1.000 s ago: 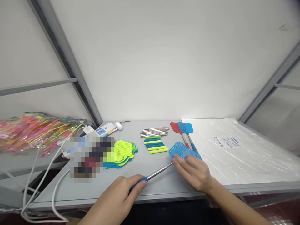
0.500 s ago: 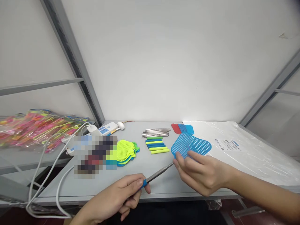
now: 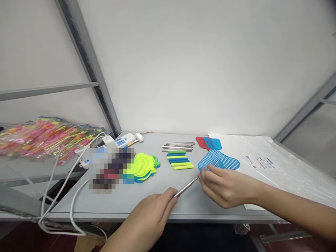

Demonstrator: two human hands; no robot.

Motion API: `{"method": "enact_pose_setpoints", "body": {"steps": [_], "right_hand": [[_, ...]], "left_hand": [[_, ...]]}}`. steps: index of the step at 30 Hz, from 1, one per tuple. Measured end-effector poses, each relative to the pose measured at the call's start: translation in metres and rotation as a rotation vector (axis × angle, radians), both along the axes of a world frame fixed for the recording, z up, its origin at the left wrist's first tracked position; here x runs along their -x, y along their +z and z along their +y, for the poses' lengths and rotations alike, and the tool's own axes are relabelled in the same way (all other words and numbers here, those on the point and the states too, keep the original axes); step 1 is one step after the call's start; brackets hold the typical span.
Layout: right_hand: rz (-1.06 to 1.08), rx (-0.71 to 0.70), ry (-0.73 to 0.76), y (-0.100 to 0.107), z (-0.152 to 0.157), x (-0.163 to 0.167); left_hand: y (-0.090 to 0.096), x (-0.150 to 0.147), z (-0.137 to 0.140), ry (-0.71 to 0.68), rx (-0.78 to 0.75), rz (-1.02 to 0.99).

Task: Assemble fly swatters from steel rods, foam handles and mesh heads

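My left hand [image 3: 156, 210] is closed around the handle end of a fly swatter, from which a metal rod [image 3: 187, 187] points up and to the right. The rod's far end meets the fingers of my right hand [image 3: 223, 187], which pinch the neck of the blue mesh swatter head [image 3: 225, 161]. My fingers hide the joint between rod and head. Beyond my hands lie several yellow, blue and green handle sleeves [image 3: 179, 161] in a row, with thin metal rods [image 3: 178, 145] behind them.
Yellow, green and blue swatter heads [image 3: 144, 164] are stacked on the left of the table [image 3: 147, 196]. Red [image 3: 201, 141] and blue [image 3: 217, 144] heads lie behind the held one. White plastic sheeting [image 3: 278, 178] covers the right. A power strip [image 3: 121, 141], white cables [image 3: 72, 206] and bagged colourful items [image 3: 52, 136] lie left.
My left hand has moved up and right along the handle, covering the blue grip seen before. My right hand still pinches the swatter's neck. The camera view has shifted slightly.
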State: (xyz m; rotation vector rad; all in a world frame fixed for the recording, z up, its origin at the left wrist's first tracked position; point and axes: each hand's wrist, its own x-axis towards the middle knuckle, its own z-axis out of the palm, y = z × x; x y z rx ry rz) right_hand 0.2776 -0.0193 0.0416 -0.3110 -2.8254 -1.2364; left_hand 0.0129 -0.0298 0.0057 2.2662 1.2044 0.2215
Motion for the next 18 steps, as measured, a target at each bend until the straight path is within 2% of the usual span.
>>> {"method": "enact_pose_setpoints", "body": {"steps": [3, 8, 12, 18], "right_hand": [[-0.017, 0.013, -0.020, -0.009, 0.006, 0.002], [0.025, 0.013, -0.054, -0.020, 0.017, 0.002], [0.137, 0.029, -0.008, -0.015, 0.014, 0.008], [0.156, 0.063, 0.013, 0.001, 0.001, 0.010]], "left_hand": [[0.000, -0.010, 0.008, -0.071, -0.133, 0.144], [-0.001, -0.032, 0.021, -0.095, -0.353, 0.243], [0.003, -0.049, 0.025, -0.092, -0.466, 0.250], [0.008, -0.067, 0.023, -0.154, -0.551, 0.180]]}}
